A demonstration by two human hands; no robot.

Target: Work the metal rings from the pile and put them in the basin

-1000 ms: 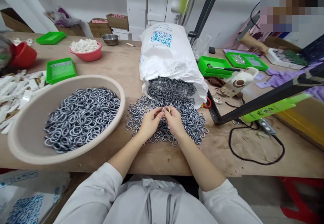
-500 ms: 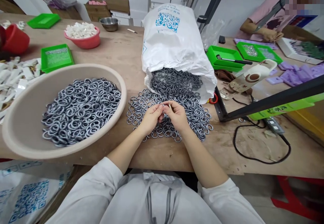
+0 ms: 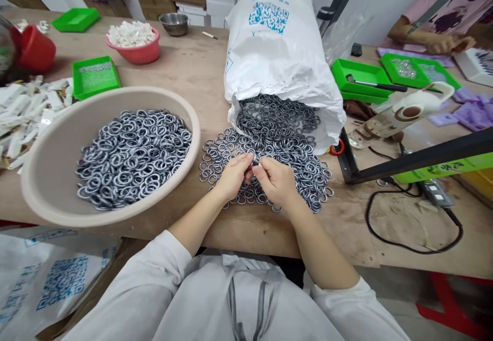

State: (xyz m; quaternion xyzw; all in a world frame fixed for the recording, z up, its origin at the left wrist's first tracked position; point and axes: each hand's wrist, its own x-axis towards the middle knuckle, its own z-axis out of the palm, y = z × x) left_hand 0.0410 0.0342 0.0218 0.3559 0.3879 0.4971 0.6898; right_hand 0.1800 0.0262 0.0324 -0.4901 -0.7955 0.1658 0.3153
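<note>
Over a heap of grey rings [image 3: 308, 174] on the table, my left hand [image 3: 234, 177] and my right hand [image 3: 278, 181] meet fingertip to fingertip. Both are closed, pinching a small grey ring [image 3: 254, 163] between them; my fingers cover most of it. Behind the hands a white sack [image 3: 285, 63] lies on its side, its mouth towards me, with more rings spilling out. To my left stands a large beige basin [image 3: 46, 176] partly filled with the same kind of rings.
A pink bowl [image 3: 144, 53] of white pieces and a green tray [image 3: 79, 81] stand behind the basin. At right are a black metal frame [image 3: 416, 158], a cream bottle [image 3: 404, 112], a power strip [image 3: 435, 193] with cable, and another person's hand [image 3: 441, 44].
The view has shifted, so the scene sits further right and slightly higher. A thin pale sliver seen at my right fingers is no longer visible; both hands stay together over the heap.
</note>
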